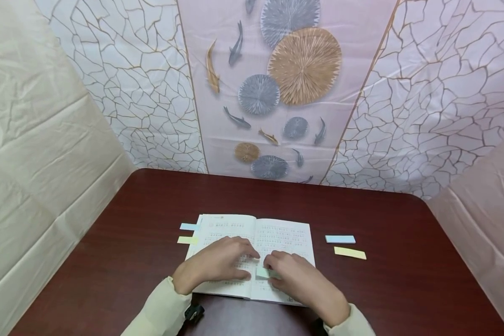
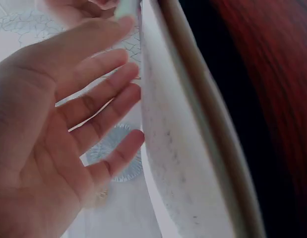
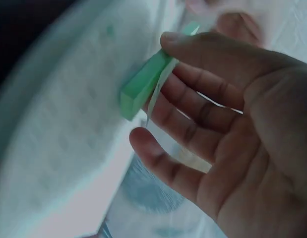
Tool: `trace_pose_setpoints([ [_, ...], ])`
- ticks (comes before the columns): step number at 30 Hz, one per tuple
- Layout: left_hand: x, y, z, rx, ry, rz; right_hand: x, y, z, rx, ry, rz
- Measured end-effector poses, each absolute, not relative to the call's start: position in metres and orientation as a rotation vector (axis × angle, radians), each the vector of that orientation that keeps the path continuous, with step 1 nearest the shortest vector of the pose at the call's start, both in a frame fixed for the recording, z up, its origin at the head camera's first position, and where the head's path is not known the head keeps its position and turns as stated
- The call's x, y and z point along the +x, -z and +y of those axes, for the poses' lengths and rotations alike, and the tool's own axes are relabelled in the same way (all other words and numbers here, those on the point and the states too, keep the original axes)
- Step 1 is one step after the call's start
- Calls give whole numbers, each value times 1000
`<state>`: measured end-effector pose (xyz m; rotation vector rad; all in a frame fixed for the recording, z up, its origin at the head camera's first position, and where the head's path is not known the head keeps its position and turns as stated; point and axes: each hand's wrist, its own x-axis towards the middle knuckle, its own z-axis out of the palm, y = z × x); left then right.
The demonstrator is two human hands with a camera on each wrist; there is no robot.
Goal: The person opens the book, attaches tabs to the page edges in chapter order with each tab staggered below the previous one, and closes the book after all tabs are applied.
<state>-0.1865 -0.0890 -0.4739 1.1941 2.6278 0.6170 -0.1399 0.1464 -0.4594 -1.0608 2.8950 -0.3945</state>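
Observation:
An open book (image 1: pixel 231 227) with printed pages lies on the table. Over its right page, my right hand (image 1: pixel 300 280) pinches a light green sticky note pad (image 3: pixel 143 87) between thumb and fingers. One thin strip stands away from the pad's side in the right wrist view. My left hand (image 1: pixel 220 261) is above the left page near the spine, its fingers spread and slightly bent. In the left wrist view its fingertips are at the page, and its thumb tip (image 2: pixel 126 22) appears close to the green pad; whether they touch I cannot tell.
A blue sticky tab (image 1: pixel 187 227) and a yellow sticky tab (image 1: pixel 185 240) stick out from the book's left edge. Right of the book, a blue sticky note pad (image 1: pixel 340 239) and a yellow one (image 1: pixel 350 253) lie on the dark red table (image 1: pixel 403 280). Patterned cloth hangs behind.

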Motion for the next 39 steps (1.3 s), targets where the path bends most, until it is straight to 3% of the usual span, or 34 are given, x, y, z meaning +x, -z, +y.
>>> trace_pose_setpoints([
  [13, -181, 487, -75, 1090, -695, 2725, -142, 469, 140, -1044, 392, 2892],
  [25, -180, 487, -68, 952, -760, 2685, -132, 465, 136, -1062, 41, 3144],
  [29, -180, 486, -67, 946, -775, 2673, -132, 466, 137, -1063, 184, 3146],
  [39, -180, 487, -69, 913, -791, 2660, -137, 462, 126, -473, 858, 2843],
])
